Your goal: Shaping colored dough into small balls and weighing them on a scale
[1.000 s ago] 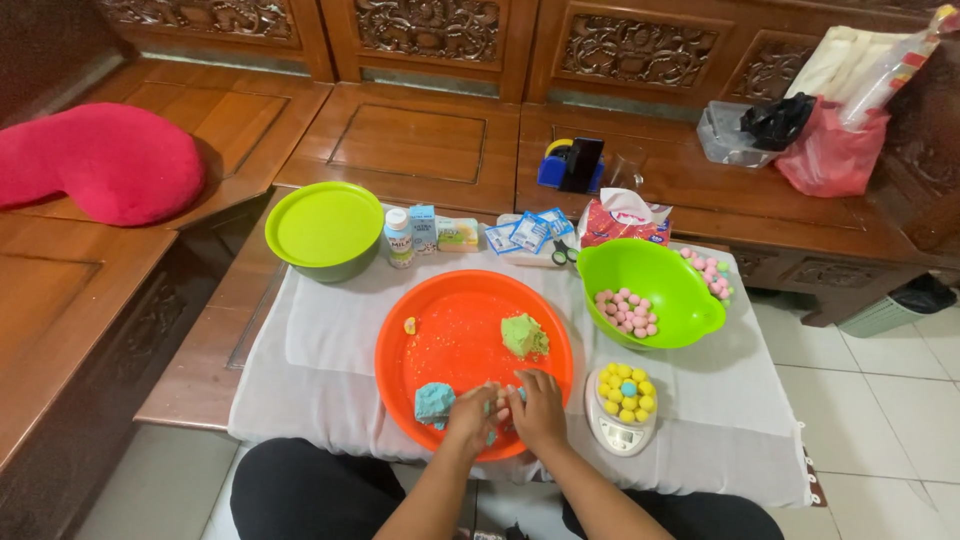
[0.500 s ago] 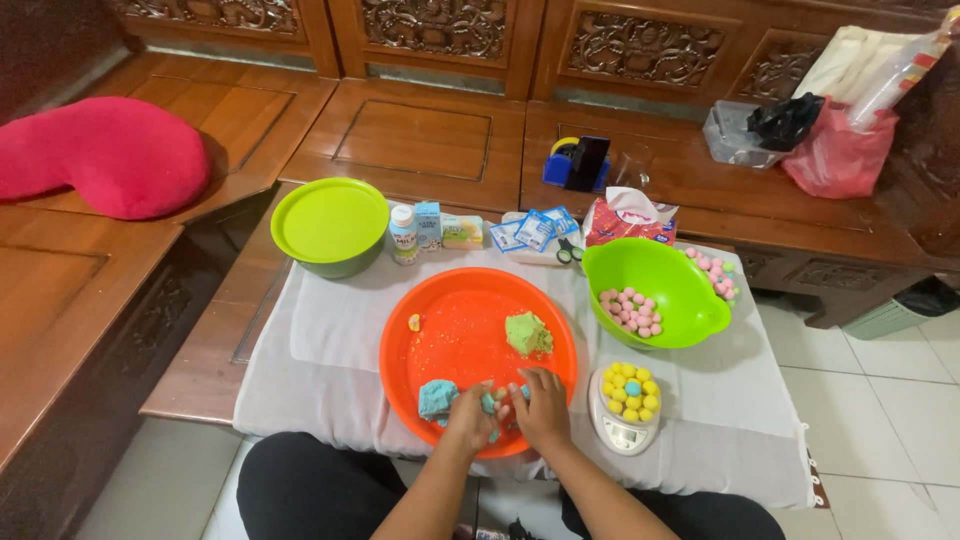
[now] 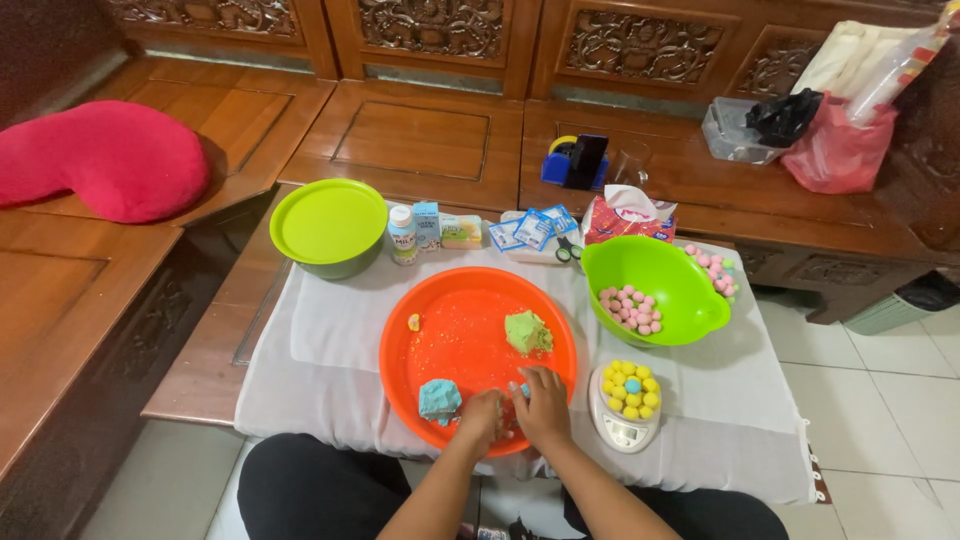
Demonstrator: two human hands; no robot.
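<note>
Both hands (image 3: 515, 408) pinch blue dough over orange tray (image 3: 450, 340), white-clothed table (image 3: 330, 350).

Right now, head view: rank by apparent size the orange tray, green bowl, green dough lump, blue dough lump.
1. orange tray
2. green bowl
3. green dough lump and blue dough lump: look about alike, so unranked.

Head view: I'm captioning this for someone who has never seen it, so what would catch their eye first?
The big orange tray at the centre, holding a green dough lump and a blue dough lump, with the left hand and right hand pressed together at its near edge. To its right, a green bowl of pink balls; far left, a red cushion.
</note>
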